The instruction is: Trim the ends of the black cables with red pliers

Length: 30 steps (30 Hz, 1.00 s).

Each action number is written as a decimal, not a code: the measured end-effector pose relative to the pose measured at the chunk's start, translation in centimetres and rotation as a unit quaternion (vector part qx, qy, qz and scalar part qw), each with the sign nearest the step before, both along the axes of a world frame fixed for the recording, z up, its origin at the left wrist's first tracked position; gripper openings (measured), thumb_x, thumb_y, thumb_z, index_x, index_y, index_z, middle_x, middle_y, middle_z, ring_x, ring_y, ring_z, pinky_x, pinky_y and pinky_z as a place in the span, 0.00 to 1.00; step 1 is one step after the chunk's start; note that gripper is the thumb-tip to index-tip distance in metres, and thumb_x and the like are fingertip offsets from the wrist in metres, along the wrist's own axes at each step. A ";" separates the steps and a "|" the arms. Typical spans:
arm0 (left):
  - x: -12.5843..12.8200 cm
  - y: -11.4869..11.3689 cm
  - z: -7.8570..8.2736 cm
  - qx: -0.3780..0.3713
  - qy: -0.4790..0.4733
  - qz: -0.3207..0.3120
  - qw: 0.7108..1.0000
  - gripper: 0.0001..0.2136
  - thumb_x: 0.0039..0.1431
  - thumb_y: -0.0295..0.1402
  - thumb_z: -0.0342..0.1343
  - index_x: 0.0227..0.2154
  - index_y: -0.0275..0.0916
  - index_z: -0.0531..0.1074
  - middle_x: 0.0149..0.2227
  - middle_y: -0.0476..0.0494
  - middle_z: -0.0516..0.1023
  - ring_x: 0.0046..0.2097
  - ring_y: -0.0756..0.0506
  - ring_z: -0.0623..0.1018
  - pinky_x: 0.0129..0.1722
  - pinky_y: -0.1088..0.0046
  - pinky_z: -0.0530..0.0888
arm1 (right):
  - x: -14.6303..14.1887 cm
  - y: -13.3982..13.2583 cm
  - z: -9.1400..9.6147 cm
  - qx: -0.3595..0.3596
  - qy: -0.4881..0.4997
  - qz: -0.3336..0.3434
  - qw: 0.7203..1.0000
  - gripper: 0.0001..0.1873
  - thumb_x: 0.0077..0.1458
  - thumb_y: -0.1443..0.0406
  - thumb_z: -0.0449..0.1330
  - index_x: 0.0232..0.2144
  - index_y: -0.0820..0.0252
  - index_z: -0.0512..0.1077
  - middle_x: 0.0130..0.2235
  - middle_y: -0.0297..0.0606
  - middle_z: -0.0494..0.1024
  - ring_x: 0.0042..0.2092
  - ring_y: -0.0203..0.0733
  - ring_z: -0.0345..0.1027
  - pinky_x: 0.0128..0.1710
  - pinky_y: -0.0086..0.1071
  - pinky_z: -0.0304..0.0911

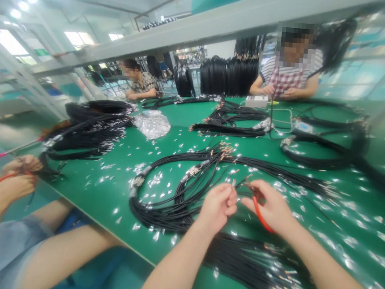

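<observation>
My left hand is closed in a pinch over the bench, gripping the end of a thin black cable whose small tip shows above the thumb. My right hand is wrapped round red-handled cutters, their dark jaws close to the left fingertips. Between and behind my hands lies a looped bundle of black cables with copper-coloured and silvery ends. Another bundle of black cables passes under my forearms, its tips fanned toward the front right. How far apart the cutter blades are is blurred.
The green bench is littered with clear plastic scraps. A clear plastic bag, a heap of black cables and more coils lie around. A co-worker's hands work at the left edge; two people sit opposite.
</observation>
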<state>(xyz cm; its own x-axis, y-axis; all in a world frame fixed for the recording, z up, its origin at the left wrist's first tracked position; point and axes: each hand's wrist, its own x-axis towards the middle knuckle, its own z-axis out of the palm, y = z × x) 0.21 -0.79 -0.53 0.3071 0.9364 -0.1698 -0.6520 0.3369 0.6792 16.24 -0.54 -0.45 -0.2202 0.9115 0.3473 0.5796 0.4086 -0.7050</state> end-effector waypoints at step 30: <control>0.5 -0.4 -0.5 -0.004 -0.008 -0.042 0.999 0.13 0.41 0.32 0.63 0.27 0.34 0.64 0.18 0.52 0.60 0.20 0.57 0.58 0.16 0.82 0.47 | -0.6 -0.6 0.6 0.031 -0.082 0.036 0.996 0.10 0.46 0.70 0.54 0.33 0.56 0.70 0.31 0.37 0.74 0.31 0.40 0.66 0.31 0.32 0.61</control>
